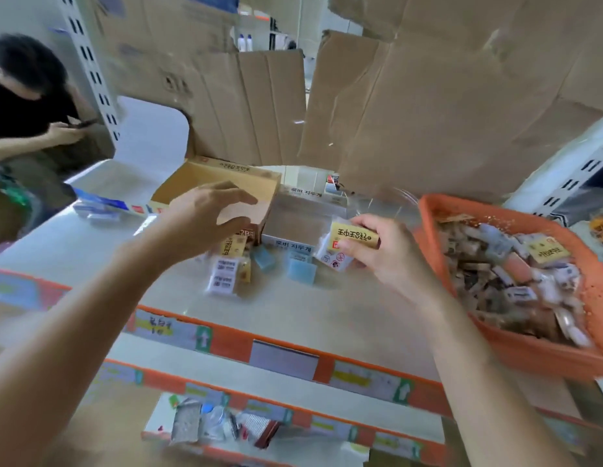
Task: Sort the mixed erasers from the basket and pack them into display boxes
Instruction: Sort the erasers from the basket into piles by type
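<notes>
Mid-sort: right hand (384,256) pinches a yellow-labelled wrapped eraser (353,238); left hand (209,215) hovers released over the brown cardboard box (222,175). Next, likely, drop it inside.

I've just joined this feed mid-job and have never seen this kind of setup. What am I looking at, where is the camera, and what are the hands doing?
There is no machine here. A person is working with bare hands, and the single picture comes from a camera worn on their head, looking forward and down. The two arms coming in from below are theirs. The right hand pinches a yellow-labelled eraser. The left hand hovers over an open brown display box and seems to hold nothing. Beside that box stands a white display box. In front of the boxes, on the shelf, lie a few loose erasers, two of them blue. On the right sits the orange basket, full of mixed erasers. Cardboard sheets stand behind.
</notes>
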### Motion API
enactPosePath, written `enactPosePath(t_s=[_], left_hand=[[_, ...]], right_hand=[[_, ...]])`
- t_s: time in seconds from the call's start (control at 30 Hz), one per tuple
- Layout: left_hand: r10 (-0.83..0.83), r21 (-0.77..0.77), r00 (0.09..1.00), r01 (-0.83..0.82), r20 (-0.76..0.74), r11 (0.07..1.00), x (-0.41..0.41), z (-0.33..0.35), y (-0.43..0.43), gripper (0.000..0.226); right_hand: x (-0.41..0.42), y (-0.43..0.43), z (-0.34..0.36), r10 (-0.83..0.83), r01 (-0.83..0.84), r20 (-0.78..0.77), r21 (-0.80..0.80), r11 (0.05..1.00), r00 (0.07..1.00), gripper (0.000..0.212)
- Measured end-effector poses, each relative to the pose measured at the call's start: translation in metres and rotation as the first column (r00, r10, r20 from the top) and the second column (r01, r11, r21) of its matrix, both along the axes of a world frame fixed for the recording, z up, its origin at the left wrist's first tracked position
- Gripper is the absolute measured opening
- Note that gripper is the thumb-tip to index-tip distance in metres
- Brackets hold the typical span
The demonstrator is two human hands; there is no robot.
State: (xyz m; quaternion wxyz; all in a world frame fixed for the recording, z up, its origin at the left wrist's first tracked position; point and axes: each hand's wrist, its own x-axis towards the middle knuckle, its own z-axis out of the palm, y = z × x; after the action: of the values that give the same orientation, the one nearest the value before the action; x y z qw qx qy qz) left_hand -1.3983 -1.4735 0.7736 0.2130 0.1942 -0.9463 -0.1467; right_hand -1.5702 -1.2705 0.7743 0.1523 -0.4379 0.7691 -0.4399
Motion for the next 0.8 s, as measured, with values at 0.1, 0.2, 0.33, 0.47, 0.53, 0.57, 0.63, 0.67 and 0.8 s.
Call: enactPosePath(t_s=[0.1,0.2,0.33,0.47,0.53,0.57,0.63,0.67,0.8], left_hand=[[-0.002,0.0,1.0,0.002,-0.02,1.0,0.022,-0.005,-0.016,0.027],[0.005,-0.017,1.0,-0.006,-0.028,1.0,0.038,-0.006,-0.036,0.027],[-0.033,-0.007,0.999,0.033,-0.012,0.999,0.05,-0.004,-0.067,0.026],[-0.091,-0.026,0.996,0.092,0.012,0.995,0.054,-0.002,-0.095,0.025],[-0.137,-0.014,0.99,0.138,0.014,0.99,0.055,-0.003,-0.105,0.025],[-0.16,-0.004,0.987,0.16,0.015,0.987,0.055,-0.004,-0.109,0.024],[-0.197,-0.001,0.98,0.197,0.022,0.98,0.054,-0.005,-0.115,0.024],[-0.212,-0.004,0.977,0.213,0.025,0.977,0.053,-0.006,-0.117,0.024],[-0.272,0.008,0.962,0.271,0.015,0.962,0.049,-0.005,-0.119,0.025]], right_hand=[[0.018,-0.016,-0.006,0.034,-0.034,-0.004,0.014,0.999,0.999,0.013],[0.034,-0.035,-0.012,0.033,-0.033,0.016,0.01,0.999,0.999,0.016],[0.057,-0.064,-0.018,0.001,-0.002,0.053,0.02,1.0,0.999,0.019],[0.078,-0.094,-0.027,-0.062,0.057,0.13,0.046,0.997,0.99,0.021],[0.085,-0.107,-0.034,-0.104,0.087,0.142,0.118,0.989,0.984,0.023],[0.089,-0.111,-0.037,-0.127,0.105,0.147,0.148,0.983,0.981,0.023],[0.094,-0.118,-0.042,-0.179,0.155,0.15,0.155,0.976,0.972,0.026],[0.097,-0.12,-0.044,-0.208,0.189,0.134,0.141,0.972,0.969,0.028],[0.105,-0.127,-0.043,-0.317,0.327,-0.113,0.091,0.941,0.942,0.038]])
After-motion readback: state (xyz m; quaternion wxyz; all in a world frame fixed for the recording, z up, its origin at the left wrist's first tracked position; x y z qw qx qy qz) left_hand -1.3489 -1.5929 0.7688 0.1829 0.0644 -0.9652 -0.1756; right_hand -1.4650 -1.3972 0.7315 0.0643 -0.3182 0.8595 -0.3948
